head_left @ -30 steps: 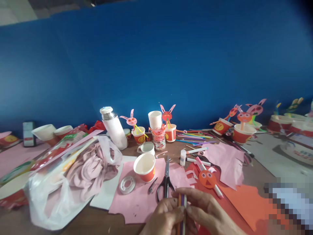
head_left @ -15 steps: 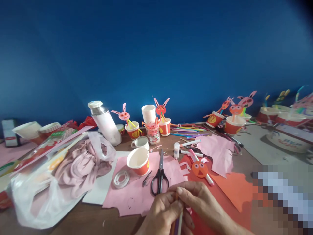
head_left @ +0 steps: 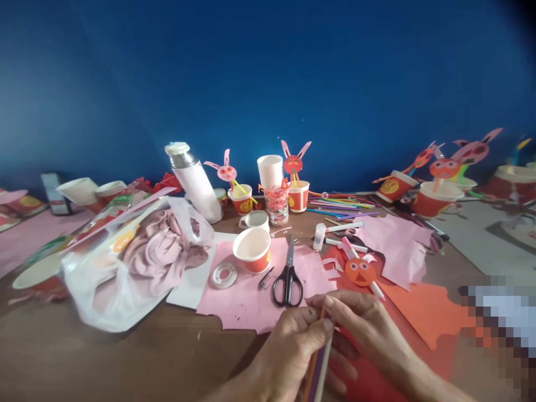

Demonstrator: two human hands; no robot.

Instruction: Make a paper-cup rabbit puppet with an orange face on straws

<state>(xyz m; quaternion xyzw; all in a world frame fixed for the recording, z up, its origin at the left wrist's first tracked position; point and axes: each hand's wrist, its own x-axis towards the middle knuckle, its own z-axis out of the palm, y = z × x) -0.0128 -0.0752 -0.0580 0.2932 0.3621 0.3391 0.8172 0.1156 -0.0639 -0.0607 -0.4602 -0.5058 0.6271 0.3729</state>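
Observation:
Both hands meet at the bottom middle over the table. My left hand [head_left: 288, 349] and my right hand [head_left: 360, 324] are closed together on a small bundle of thin coloured straws [head_left: 318, 365], orange, purple and white, which point down toward me. Just beyond the fingers lie black-handled scissors [head_left: 288, 276] on pink paper [head_left: 247, 301]. An orange paper face on a white marker [head_left: 360, 272] lies to the right of the scissors. A red paper cup [head_left: 252, 249] stands on its side to the left.
A tape roll [head_left: 224, 274], a plastic bag of pink stuff [head_left: 146, 262], a white flask [head_left: 195, 181], bunny-faced cups [head_left: 298, 192], loose straws [head_left: 339, 205], orange paper [head_left: 422, 315] and stacked cups [head_left: 94, 192] crowd the brown table. More finished cups [head_left: 433, 198] stand far right.
The view has tilted down and shifted, so the table's things sit higher and more of my hands shows. Both hands still hold the straws, now lower on the bundle.

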